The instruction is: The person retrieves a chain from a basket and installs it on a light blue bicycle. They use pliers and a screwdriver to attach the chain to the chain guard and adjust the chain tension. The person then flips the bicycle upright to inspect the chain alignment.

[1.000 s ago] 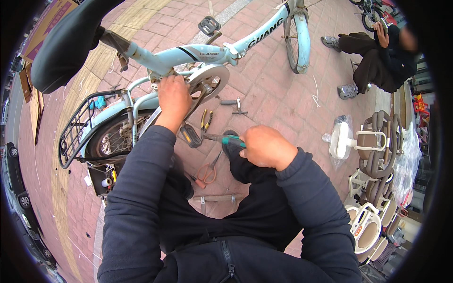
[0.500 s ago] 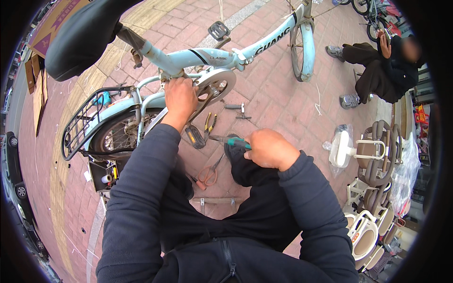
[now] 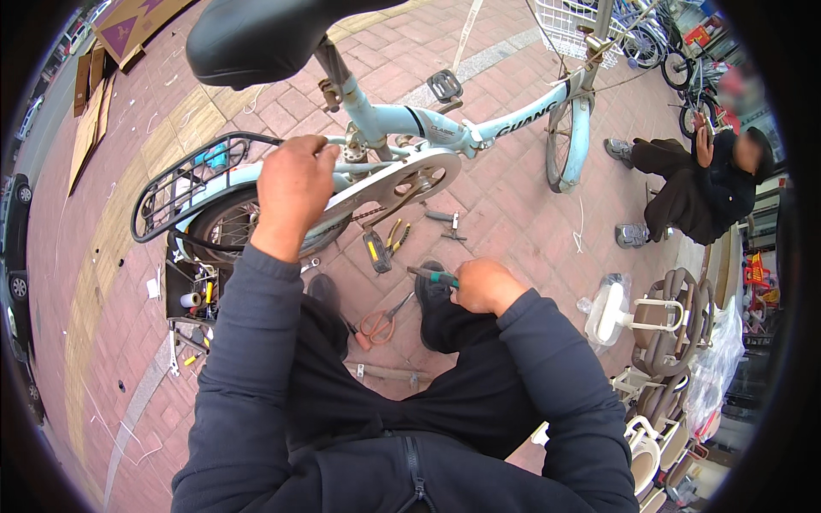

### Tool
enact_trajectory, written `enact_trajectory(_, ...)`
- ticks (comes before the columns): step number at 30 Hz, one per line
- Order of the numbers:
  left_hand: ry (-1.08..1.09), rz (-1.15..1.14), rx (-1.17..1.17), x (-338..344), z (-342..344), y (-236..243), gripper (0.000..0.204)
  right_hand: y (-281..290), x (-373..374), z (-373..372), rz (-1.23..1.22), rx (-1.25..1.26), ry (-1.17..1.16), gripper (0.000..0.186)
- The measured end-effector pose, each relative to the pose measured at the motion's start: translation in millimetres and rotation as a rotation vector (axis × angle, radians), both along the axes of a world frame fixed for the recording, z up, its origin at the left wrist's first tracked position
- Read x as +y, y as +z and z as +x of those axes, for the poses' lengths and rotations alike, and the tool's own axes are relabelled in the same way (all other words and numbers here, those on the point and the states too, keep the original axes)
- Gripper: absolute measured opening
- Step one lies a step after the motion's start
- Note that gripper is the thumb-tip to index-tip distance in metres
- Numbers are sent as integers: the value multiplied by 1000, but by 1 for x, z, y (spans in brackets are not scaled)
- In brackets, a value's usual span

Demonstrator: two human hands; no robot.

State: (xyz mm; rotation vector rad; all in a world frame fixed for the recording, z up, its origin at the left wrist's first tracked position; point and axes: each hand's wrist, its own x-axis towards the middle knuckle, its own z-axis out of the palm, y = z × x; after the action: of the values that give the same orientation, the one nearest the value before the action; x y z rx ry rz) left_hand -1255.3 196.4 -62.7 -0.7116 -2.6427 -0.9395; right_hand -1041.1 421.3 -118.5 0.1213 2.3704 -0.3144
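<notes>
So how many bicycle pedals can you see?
2: one pedal sticks up above the light-blue frame; the other pedal hangs under the chainring near the pliers.
</notes>
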Motion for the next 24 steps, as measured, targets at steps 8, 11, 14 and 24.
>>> enact_trajectory(8,518,-227,401,-109,-30,-3,47,-83,-83,3,-102,-220,122,54)
enact_trajectory(11,535,-345,272,-122,-42,-21,47,-111,-93,-16,-137,74,-335,76)
enact_trajectory(14,517,-372,333,-123,-51,-31,42,-140,-108,-40,-285,361,-637,77)
enact_trajectory(24,565,-423,241,-121,-55,-33,45,-146,-119,-65,-1003,276,-1122,22)
